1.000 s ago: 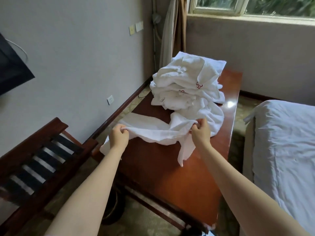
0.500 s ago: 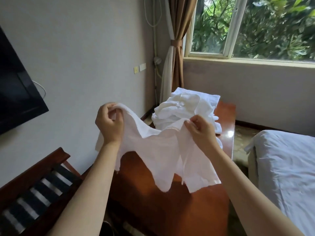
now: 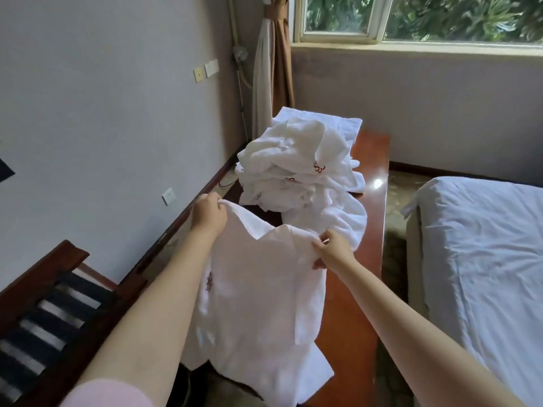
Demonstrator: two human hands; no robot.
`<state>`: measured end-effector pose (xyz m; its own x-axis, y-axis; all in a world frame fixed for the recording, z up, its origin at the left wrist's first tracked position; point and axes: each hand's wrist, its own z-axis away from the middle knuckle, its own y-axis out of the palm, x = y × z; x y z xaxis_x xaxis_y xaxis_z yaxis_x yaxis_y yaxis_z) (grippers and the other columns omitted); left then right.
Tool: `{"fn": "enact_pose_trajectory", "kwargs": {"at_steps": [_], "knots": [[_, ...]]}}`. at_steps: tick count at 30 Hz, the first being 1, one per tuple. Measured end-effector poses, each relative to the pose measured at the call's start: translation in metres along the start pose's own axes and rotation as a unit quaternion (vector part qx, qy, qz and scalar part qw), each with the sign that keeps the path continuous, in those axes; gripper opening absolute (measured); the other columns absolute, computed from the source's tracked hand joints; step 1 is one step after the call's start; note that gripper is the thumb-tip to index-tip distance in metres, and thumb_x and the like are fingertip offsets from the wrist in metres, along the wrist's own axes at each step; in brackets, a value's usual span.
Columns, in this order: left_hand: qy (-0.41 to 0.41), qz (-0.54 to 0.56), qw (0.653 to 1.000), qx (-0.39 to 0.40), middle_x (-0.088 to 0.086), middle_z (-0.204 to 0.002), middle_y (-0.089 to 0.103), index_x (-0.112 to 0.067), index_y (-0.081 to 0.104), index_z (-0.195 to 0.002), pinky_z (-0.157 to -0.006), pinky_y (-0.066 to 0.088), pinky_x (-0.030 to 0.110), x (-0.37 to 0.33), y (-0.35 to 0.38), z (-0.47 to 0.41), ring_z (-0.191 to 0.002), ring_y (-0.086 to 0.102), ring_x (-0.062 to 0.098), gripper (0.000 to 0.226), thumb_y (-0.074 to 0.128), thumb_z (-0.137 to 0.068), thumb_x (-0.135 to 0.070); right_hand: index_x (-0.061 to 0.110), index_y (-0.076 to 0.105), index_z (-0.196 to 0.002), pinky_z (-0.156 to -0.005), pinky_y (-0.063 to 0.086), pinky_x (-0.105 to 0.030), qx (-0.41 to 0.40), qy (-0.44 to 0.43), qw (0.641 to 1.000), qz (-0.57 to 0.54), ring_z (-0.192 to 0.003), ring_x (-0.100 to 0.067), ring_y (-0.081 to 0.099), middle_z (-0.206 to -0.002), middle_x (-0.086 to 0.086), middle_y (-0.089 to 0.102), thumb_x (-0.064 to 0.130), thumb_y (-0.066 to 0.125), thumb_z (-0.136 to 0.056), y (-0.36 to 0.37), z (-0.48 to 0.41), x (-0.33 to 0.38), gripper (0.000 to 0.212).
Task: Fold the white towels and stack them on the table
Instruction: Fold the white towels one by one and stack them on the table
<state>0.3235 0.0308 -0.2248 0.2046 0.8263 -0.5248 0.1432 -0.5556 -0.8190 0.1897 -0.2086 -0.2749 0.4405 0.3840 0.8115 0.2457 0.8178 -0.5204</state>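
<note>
Two corners pinched, one towel hanging

My left hand [image 3: 209, 215] and right hand [image 3: 333, 249] each pinch a top corner of the white towel [image 3: 258, 304], which hangs above the table [image 3: 373, 230] near the rumpled pile [image 3: 296, 168]. It looks soft, light and floppy, so corners seem the best hold

Two hands: left hand [image 3: 209, 214], right hand [image 3: 333, 252]. One towel [image 3: 258, 304] at centre, one uncountable heap [image 3: 299, 165] above. One table [image 3: 374, 160], one bed [image 3: 484, 259].

1. Your white towel [image 3: 258, 304] hangs spread at lower centre, top edge raised, red emblem [image 3: 209, 282] on its left side.
2. Your pile of crumpled towels [image 3: 296, 171] sits mid-frame on the wooden table [image 3: 361, 274].
</note>
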Motion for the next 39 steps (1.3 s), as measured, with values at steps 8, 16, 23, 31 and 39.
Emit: {"fn": "enact_pose_trajectory", "kwargs": {"at_steps": [8, 16, 23, 31, 39], "knots": [[-0.004, -0.062, 0.963, 0.262, 0.011, -0.149, 0.030, -0.010, 0.045, -0.137, -0.099, 0.039, 0.037, -0.002, 0.091, 0.029, -0.127, 0.041, 0.030, 0.046, 0.053, -0.093, -0.022, 0.013, 0.044, -0.128, -0.064, 0.047, -0.032, 0.020, 0.050, 0.995, 0.087, -0.081, -0.016, 0.054, -0.110, -0.002, 0.059, 0.028, 0.059, -0.089, 0.001, -0.027, -0.070, 0.044], [-0.065, -0.113, 0.868, 0.478, 0.006, -0.143, 0.045, -0.009, 0.047, -0.137, -0.093, 0.036, 0.025, 0.035, 0.147, 0.109, -0.127, 0.046, 0.023, 0.054, 0.052, -0.093, -0.039, 0.008, 0.055, -0.111, -0.069, 0.046, -0.028, 0.187, 0.150, 0.949, 0.204, -0.093, -0.020, 0.059, -0.105, -0.004, 0.060, 0.042, 0.072, -0.077, 0.030, -0.001, -0.128, 0.051], [-0.041, -0.141, 0.886, 0.440, 0.012, -0.147, 0.032, -0.008, 0.038, -0.141, -0.111, 0.026, 0.037, 0.058, 0.157, 0.132, -0.132, 0.035, 0.033, 0.059, 0.046, -0.095, -0.044, 0.015, 0.064, -0.109, -0.089, 0.054, -0.038, 0.196, 0.109, 0.946, -0.232, -0.101, -0.021, 0.068, -0.111, -0.006, 0.071, 0.017, 0.063, -0.090, 0.025, 0.021, -0.102, 0.019], [-0.027, -0.150, 0.896, 0.416, 0.016, -0.151, 0.028, -0.010, 0.045, -0.135, -0.114, 0.016, 0.037, 0.066, 0.164, 0.132, -0.142, 0.021, 0.030, 0.046, 0.030, -0.100, -0.036, 0.013, 0.060, -0.103, -0.073, 0.053, -0.030, 0.023, 0.124, 0.921, -0.367, -0.088, -0.019, 0.063, -0.101, -0.005, 0.063, 0.016, 0.061, -0.092, -0.031, 0.014, -0.084, 0.011], [0.005, -0.140, 0.917, 0.374, 0.019, -0.129, 0.044, 0.001, 0.055, -0.111, -0.100, 0.036, 0.039, 0.040, 0.169, 0.139, -0.122, 0.040, 0.035, 0.031, 0.040, -0.097, -0.022, 0.010, 0.039, -0.136, -0.085, 0.048, -0.033, -0.077, 0.214, 0.948, -0.222, -0.102, -0.020, 0.056, -0.119, -0.006, 0.055, 0.032, 0.065, -0.090, -0.039, 0.010, -0.157, 0.057]]}}
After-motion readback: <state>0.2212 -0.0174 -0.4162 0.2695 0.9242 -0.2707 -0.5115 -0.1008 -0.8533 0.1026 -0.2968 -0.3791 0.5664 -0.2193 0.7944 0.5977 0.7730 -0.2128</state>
